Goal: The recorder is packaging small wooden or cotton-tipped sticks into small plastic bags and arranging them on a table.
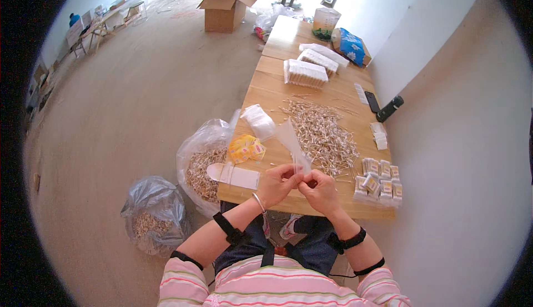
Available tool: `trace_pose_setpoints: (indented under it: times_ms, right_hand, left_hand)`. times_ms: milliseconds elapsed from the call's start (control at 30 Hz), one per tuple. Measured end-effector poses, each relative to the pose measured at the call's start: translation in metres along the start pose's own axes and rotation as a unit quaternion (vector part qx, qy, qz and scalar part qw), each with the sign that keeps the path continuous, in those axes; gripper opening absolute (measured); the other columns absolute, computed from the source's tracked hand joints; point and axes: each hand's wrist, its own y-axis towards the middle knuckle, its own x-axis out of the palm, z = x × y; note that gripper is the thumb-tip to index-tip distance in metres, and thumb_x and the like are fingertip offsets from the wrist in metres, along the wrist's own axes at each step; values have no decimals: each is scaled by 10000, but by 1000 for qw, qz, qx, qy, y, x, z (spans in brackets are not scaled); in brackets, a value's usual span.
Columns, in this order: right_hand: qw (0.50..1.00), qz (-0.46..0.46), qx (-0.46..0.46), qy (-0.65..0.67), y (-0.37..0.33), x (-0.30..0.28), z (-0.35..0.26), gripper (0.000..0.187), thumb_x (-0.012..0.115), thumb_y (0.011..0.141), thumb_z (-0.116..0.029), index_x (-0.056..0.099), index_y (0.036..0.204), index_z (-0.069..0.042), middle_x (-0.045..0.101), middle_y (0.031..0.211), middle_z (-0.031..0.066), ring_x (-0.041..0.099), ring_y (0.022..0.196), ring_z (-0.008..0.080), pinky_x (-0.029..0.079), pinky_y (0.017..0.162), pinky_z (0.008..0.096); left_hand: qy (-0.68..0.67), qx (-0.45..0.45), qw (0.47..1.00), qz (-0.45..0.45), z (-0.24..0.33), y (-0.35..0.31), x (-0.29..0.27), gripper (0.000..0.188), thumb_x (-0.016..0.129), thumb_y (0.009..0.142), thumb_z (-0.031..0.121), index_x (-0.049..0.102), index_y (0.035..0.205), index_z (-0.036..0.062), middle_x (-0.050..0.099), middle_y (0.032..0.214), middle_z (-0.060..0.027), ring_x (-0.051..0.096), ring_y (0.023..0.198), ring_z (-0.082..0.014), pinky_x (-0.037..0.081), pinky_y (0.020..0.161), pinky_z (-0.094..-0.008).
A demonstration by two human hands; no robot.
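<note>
In front of my body, at the table's near edge, both hands meet on a clear plastic bag (294, 145). The bag stands up and away from my fingers, its far end flared. My left hand (276, 185) pinches the bag's near end, and my right hand (320, 192) is closed on it from the other side. Just beyond the bag lies a loose heap of cotton swabs (322, 135). Left of it are a stack of clear bags (258, 121), some yellow printed labels (245, 148) and a white card strip (241, 177). Whether anything is inside the bag, I cannot tell.
Small filled packs (380, 185) sit at the table's right corner. Swab bundles (306, 73), a plastic tub (325, 21) and a blue package (351, 46) stand farther back. Bags of swabs (205, 165) (152, 218) are on the left. A wall (444, 140) runs along the right.
</note>
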Motion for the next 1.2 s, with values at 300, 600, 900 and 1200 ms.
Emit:
trace_pose_setpoints:
  times_ms: [300, 600, 900, 1200]
  right_hand:
    - [987, 81, 33, 136, -7, -4, 4, 199, 637, 823, -113, 544, 681, -10, 546, 591, 35, 508, 543, 86, 415, 494, 254]
    - [965, 238, 45, 96, -3, -25, 16, 218, 689, 736, -173, 545, 747, -10, 584, 646, 91, 596, 615, 202, 469, 574, 351]
    - [972, 202, 94, -74, -9, -35, 32, 131, 621, 741, -144, 574, 836, -67, 601, 675, 115, 609, 642, 290, 478, 595, 389]
    - [983, 141, 117, -24, -18, -47, 45, 132, 598, 731, -152, 593, 830, -66, 636, 728, 139, 634, 717, 320, 478, 627, 427]
  left_hand:
    - [-59, -59, 995, 58, 17, 3, 14, 82, 576, 897, 91, 561, 888, 12, 618, 698, -64, 595, 577, -107, 510, 526, -235]
    - [162, 1, 985, 59, 24, 1, 30, 93, 605, 832, 71, 520, 808, 43, 552, 580, -36, 545, 498, -85, 446, 439, -236]
    - [67, 36, 980, 184, -3, 8, 33, 111, 581, 812, 30, 505, 742, -9, 610, 731, -100, 582, 598, -153, 464, 511, -312]
    - [210, 19, 973, 91, 14, 5, 36, 62, 586, 776, 20, 528, 791, 7, 548, 669, -73, 537, 603, -145, 444, 566, -279]
